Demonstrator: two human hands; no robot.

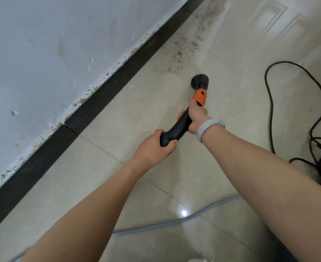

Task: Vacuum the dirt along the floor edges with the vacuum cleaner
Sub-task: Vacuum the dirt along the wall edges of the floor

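Both hands are wrapped round the vacuum wand point(180, 125); left hand point(154, 148) grips the black curved rear end, right hand point(195, 118) grips further fwd, just behind the orange collar point(200, 97); right wrist has a pale wristband point(208, 129). The black nozzle point(200, 82) points at the tiled floor point(118, 114), just short of the dirt patch point(182, 52) lying along the black skirting point(106, 95). Wand looks like rigid plastic, prob. light; smooth, so a two-hand hold on the curved grip suits it; steer from the front hand. Grey hose point(174, 221) trails behind, looks bendy, may drag; black power cord point(318, 103) loops to the right, well apart from the nozzle; could snag.
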